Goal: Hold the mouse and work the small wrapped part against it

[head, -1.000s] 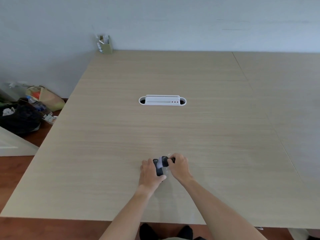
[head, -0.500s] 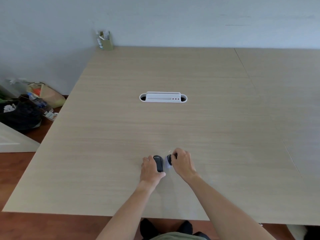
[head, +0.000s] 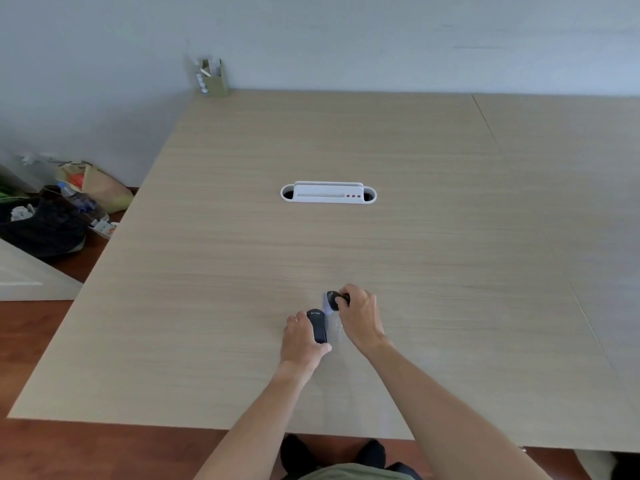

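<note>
Left hand [head: 302, 341] grips dark case [head: 318, 326] — table [head: 207, 306] near edge.

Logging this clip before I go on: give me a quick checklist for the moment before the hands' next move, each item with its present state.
1. Left hand grips the dark oblong case: ok.
2. Right hand pinches the small dark piece: ok.
3. Case and piece apart: ok.
4. Case resting on the wooden table: cannot tell.
5. What the small piece is: cannot tell, too small.
6. White cable tray far from both hands: ok.
</note>
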Action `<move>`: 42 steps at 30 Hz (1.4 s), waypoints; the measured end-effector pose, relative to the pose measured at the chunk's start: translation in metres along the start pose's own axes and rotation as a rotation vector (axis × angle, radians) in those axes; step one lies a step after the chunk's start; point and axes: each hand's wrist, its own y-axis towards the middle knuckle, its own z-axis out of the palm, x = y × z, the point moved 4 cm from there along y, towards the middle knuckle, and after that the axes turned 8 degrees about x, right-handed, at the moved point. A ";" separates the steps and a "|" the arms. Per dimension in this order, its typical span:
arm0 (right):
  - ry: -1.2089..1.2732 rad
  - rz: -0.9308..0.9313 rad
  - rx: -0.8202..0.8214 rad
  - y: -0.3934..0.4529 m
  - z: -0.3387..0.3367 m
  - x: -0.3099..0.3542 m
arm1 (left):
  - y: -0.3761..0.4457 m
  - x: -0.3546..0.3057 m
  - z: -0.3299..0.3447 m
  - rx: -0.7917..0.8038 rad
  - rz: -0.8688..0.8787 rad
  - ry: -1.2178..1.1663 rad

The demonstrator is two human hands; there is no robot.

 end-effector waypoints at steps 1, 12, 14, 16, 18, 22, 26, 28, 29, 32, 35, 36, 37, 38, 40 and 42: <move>0.024 0.004 0.008 -0.001 0.003 -0.002 | 0.000 0.000 0.000 0.001 -0.005 0.004; 0.067 0.043 0.011 0.000 0.005 -0.012 | 0.000 -0.001 -0.003 0.018 -0.017 0.037; 0.041 0.052 0.096 -0.002 0.010 -0.010 | 0.000 -0.001 -0.003 0.021 -0.015 0.034; -0.028 0.084 0.174 -0.001 0.009 -0.011 | 0.001 0.000 -0.004 0.022 -0.010 0.025; -0.054 0.079 0.181 0.001 0.005 -0.008 | 0.000 0.000 -0.004 0.022 -0.008 0.024; 0.099 0.016 0.035 0.001 0.001 0.001 | -0.003 0.000 -0.003 0.018 0.009 0.002; 0.074 0.031 0.093 -0.001 0.011 -0.007 | -0.006 -0.003 -0.006 0.028 0.013 -0.045; 0.021 0.059 0.033 0.001 0.006 -0.014 | -0.007 -0.004 -0.007 0.042 0.011 -0.038; 0.005 0.050 0.008 0.002 0.004 -0.012 | -0.007 -0.004 -0.008 0.045 0.011 -0.036; 0.061 -0.015 0.000 0.004 0.001 0.004 | -0.009 -0.002 -0.008 0.044 0.016 -0.041; 0.078 0.003 0.137 0.005 0.008 0.007 | -0.010 -0.002 -0.007 0.045 0.032 -0.046; 0.056 0.007 0.140 0.006 0.009 0.003 | -0.011 -0.003 -0.007 0.048 0.032 -0.033; 0.032 0.014 0.112 0.007 0.008 -0.002 | -0.011 -0.003 -0.007 0.053 0.028 -0.015; 0.012 0.022 0.075 0.008 0.006 -0.007 | -0.012 -0.003 -0.007 0.056 0.023 0.001; 0.011 0.027 0.019 0.008 0.003 -0.009 | -0.012 -0.003 -0.007 0.055 0.017 0.019; 0.068 0.009 0.016 0.007 0.003 -0.004 | -0.013 -0.003 -0.007 0.054 0.015 0.019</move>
